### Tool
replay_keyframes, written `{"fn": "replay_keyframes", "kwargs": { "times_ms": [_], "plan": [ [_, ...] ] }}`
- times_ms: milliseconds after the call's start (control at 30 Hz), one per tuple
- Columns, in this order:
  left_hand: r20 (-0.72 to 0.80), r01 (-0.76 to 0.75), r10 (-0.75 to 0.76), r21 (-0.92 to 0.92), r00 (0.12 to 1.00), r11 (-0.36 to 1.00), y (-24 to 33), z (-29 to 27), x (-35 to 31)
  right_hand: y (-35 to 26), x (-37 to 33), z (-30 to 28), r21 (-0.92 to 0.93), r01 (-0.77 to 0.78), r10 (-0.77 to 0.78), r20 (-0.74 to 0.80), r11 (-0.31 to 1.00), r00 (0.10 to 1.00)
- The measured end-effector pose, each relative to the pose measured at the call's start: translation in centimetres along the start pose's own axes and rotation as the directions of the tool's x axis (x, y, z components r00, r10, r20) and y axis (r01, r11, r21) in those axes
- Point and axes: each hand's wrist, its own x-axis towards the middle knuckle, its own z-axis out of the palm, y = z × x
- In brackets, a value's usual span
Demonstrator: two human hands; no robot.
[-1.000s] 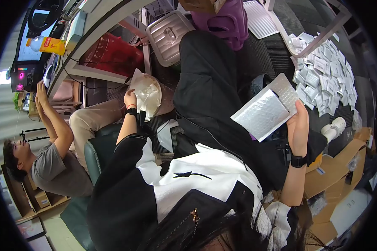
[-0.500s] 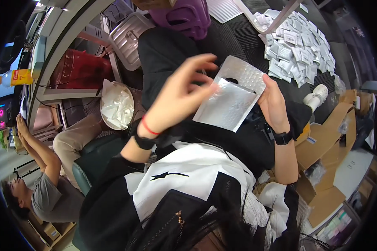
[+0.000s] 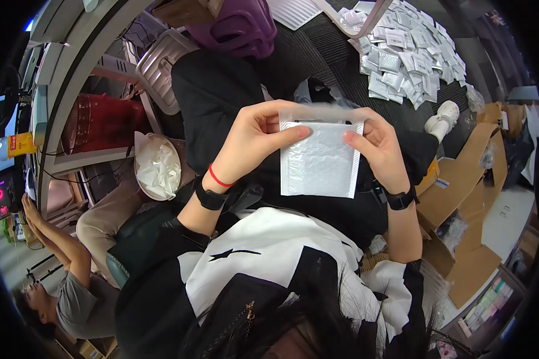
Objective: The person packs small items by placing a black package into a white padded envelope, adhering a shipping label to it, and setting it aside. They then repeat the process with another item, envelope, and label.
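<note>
Above my lap I hold a white bubble mailer (image 3: 319,164) by its upper part, one hand at each side. My left hand (image 3: 259,130) pinches the upper left, its thumb flat on the front and its fingers behind. At the upper right, my right hand (image 3: 378,146) grips with its thumb on the front. The mailer's flap stands up along the top edge, smeared by motion, with a narrow dark gap beneath it. What lies inside cannot be seen.
A heap of white mailers (image 3: 410,57) lies on the dark floor, far right. Left are a tub of paper strips (image 3: 159,169), a red bin (image 3: 102,127) and a seated co-worker (image 3: 78,293). A purple plastic stool (image 3: 236,29) is ahead; cardboard boxes (image 3: 455,191) stand right.
My left hand has come down onto the mailer, which was held only by the right hand. The mailer has turned more upright, and its raised flap has folded toward its mouth.
</note>
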Motion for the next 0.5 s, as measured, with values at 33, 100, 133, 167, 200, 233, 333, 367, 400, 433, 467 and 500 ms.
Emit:
{"fn": "replay_keyframes", "kwargs": {
  "times_ms": [33, 100, 133, 167, 200, 233, 333, 367, 400, 433, 467, 500],
  "plan": [
    [0.013, -0.032, 0.032, 0.017, 0.999, 0.999, 0.3, 0.1, 0.0, 0.0, 0.0, 0.0, -0.003, 0.004, -0.004, 0.021, 1.0, 1.0],
    [0.039, -0.048, 0.047, 0.028, 0.998, 0.998, 0.1, -0.3, -0.1, 0.4, 0.0, -0.1, -0.041, 0.058, -0.056, 0.039, 0.997, 0.998],
    [0.068, -0.065, 0.062, 0.037, 0.996, 0.997, -0.1, -0.5, -0.2, 0.8, 0.0, -0.4, -0.079, 0.112, -0.108, 0.056, 0.991, 0.993],
    [0.105, -0.034, 0.038, -0.037, 0.994, 0.999, -0.3, -1.0, -0.2, 1.1, 0.1, -0.8, -0.079, 0.112, -0.107, 0.057, 0.991, 0.993],
    [0.104, -0.035, 0.038, -0.038, 0.994, 0.999, -0.5, -1.2, -0.3, 1.4, 0.3, -1.5, -0.004, 0.09, -0.089, 0.111, 0.996, 0.99],
    [0.155, -0.043, 0.053, -0.07, 0.986, 0.997, -0.6, -1.4, -0.3, 1.5, 0.4, -2.0, 0.069, 0.064, -0.075, 0.165, 0.996, 0.983],
    [0.233, 0.011, 0.007, -0.08, 0.972, 0.997, -0.4, -2.0, -0.1, 0.2, 0.4, -2.5, 0.0, -0.039, 0.038, 0.261, 0.999, 0.965],
    [0.27, -0.007, 0.033, -0.098, 0.962, 0.995, -0.5, -2.2, 0.0, -0.5, 0.4, -2.3, 0.072, -0.114, 0.089, 0.288, 0.991, 0.954],
    [0.306, -0.026, 0.06, -0.116, 0.95, 0.993, -0.6, -2.5, 0.1, -0.7, 0.4, -2.3, 0.068, -0.108, 0.084, 0.29, 0.992, 0.953],
    [0.369, 0.016, 0.044, -0.156, 0.928, 0.988, -0.6, -3.0, 0.2, -0.9, 0.5, -2.3, 0.129, -0.109, 0.06, 0.338, 0.986, 0.939],
    [0.371, 0.006, 0.052, -0.154, 0.927, 0.988, -0.2, -3.0, 0.3, -1.0, 0.5, -2.3, 0.189, -0.112, 0.032, 0.382, 0.976, 0.924],
    [0.4, 0.056, 0.018, -0.173, 0.917, 0.983, 0.3, -2.8, 0.1, -0.3, 0.7, -2.4, 0.129, -0.028, -0.007, 0.26, 0.991, 0.966]
  ]
}}
